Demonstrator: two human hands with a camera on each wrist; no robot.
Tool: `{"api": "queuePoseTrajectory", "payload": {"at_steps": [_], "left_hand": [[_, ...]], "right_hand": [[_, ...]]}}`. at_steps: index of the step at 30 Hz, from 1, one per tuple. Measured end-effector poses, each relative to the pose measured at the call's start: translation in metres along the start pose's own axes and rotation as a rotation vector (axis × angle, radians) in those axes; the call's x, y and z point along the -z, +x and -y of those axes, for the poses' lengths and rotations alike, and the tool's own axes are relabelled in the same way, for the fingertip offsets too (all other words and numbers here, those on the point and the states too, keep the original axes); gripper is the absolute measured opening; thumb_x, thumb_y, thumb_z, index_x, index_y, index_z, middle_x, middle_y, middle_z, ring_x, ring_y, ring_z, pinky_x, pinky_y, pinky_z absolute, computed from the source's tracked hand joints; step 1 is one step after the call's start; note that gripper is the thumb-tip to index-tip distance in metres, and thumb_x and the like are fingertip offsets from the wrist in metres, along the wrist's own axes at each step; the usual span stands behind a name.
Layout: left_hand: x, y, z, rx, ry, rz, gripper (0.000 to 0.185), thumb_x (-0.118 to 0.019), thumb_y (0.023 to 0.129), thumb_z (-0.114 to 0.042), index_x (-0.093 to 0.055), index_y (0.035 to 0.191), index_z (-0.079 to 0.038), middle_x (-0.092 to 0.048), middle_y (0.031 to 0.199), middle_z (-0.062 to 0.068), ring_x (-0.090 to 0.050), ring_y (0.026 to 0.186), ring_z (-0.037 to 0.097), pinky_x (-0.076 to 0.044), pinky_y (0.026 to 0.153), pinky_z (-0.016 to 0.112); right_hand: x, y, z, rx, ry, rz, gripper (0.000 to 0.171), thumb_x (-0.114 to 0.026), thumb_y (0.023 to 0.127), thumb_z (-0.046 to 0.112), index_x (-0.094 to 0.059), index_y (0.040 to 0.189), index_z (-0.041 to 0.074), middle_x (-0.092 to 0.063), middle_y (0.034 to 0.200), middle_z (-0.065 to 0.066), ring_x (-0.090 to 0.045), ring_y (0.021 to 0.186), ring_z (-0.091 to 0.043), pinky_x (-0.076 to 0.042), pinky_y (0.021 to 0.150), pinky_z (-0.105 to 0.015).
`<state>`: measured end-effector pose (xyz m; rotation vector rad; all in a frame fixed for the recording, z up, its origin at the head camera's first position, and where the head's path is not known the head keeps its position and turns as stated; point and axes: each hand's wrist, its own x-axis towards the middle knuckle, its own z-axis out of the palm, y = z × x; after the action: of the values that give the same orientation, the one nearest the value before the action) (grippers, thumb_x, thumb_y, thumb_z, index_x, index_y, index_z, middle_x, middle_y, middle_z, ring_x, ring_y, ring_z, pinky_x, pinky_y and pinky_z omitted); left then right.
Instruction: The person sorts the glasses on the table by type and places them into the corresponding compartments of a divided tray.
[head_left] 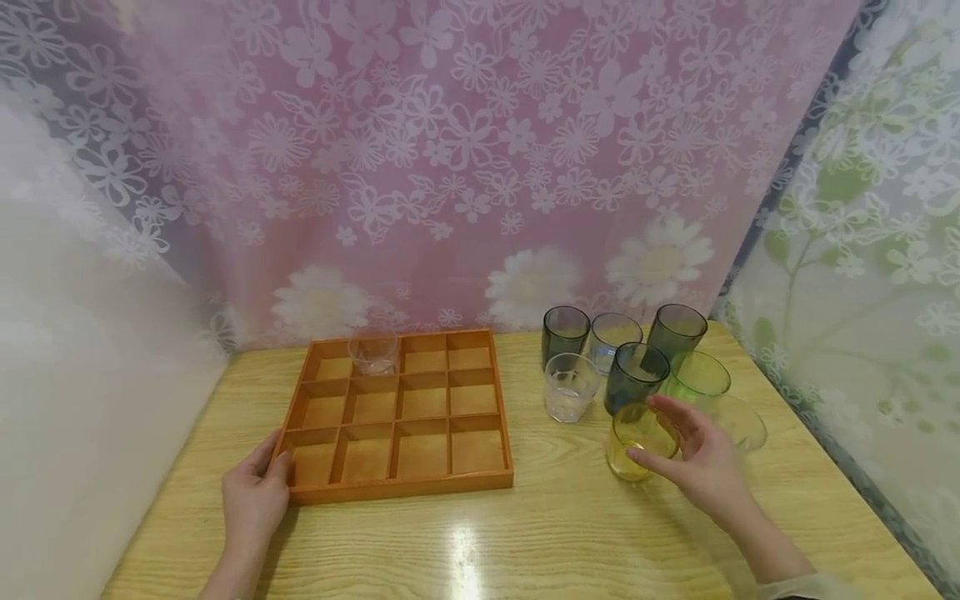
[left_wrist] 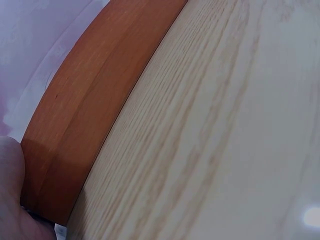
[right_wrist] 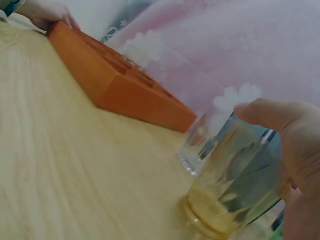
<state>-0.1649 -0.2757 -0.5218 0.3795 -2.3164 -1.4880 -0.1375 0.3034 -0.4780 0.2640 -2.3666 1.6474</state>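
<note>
Open tabletop (head_left: 555, 517) in front between the wooden tray (head_left: 397, 487) and the yellow glass (head_left: 637, 442), easy to get a hand through. On the right it's tight: the glasses behind it, dark ones (head_left: 633, 375), green (head_left: 697, 379), clear (head_left: 570, 387), are bunched nearly touching, curtain (head_left: 862, 250) close behind.

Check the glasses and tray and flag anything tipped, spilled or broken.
Nothing stands out. The tray lies flat with one clear glass upright in a back compartment. The other glasses stand upright, crowded close together. The right hand is at the yellow glass; the left hand rests on the tray's corner.
</note>
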Motion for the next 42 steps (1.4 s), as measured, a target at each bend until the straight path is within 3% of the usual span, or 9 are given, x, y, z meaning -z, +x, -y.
{"api": "queuePoseTrajectory", "payload": {"at_steps": [10, 20, 26, 34, 42], "left_hand": [[0.000, 0.000, -0.002, 0.007, -0.003, 0.010, 0.042, -0.064, 0.104, -0.001, -0.061, 0.145, 0.004, -0.059, 0.144, 0.021, -0.050, 0.138, 0.032, -0.040, 0.092, 0.003], [0.000, 0.000, -0.001, 0.008, 0.004, 0.008, 0.042, -0.063, 0.104, 0.000, -0.060, 0.146, 0.004, -0.059, 0.144, 0.022, -0.050, 0.138, 0.033, -0.040, 0.093, 0.004], [0.001, 0.000, 0.001, 0.029, 0.015, 0.020, 0.043, -0.062, 0.105, -0.003, -0.058, 0.148, 0.003, -0.058, 0.145, 0.022, -0.051, 0.139, 0.032, -0.040, 0.092, 0.003], [0.003, -0.002, -0.002, 0.023, 0.001, 0.020, 0.043, -0.062, 0.105, -0.001, -0.058, 0.147, 0.005, -0.058, 0.145, 0.023, -0.050, 0.139, 0.033, -0.040, 0.092, 0.003], [0.002, -0.001, -0.001, 0.002, 0.002, 0.014, 0.043, -0.063, 0.104, 0.000, -0.059, 0.146, 0.005, -0.059, 0.144, 0.023, -0.051, 0.138, 0.033, -0.040, 0.091, 0.003]], "right_hand": [[-0.014, -0.003, -0.023, -0.002, 0.062, 0.006, 0.089, -0.090, 0.078, -0.009, -0.042, 0.153, -0.007, -0.057, 0.144, -0.017, -0.054, 0.132, -0.006, -0.043, 0.106, -0.014], [-0.023, -0.003, -0.035, 0.014, 0.084, 0.006, 0.074, -0.088, 0.077, -0.014, -0.052, 0.141, -0.011, -0.061, 0.134, -0.028, -0.061, 0.126, -0.015, -0.048, 0.104, -0.019], [-0.022, -0.004, -0.032, 0.017, 0.099, 0.021, 0.074, -0.087, 0.079, -0.014, -0.049, 0.143, -0.013, -0.059, 0.136, -0.029, -0.061, 0.127, -0.012, -0.047, 0.106, -0.019], [-0.021, -0.003, -0.025, -0.002, 0.135, 0.046, 0.079, -0.086, 0.081, -0.012, -0.046, 0.149, -0.009, -0.060, 0.141, -0.018, -0.058, 0.132, -0.009, -0.043, 0.110, -0.018], [-0.023, 0.004, -0.006, 0.045, 0.178, 0.088, 0.080, -0.085, 0.080, -0.015, -0.046, 0.149, -0.010, -0.058, 0.143, -0.025, -0.058, 0.134, -0.015, -0.043, 0.111, -0.024]]}}
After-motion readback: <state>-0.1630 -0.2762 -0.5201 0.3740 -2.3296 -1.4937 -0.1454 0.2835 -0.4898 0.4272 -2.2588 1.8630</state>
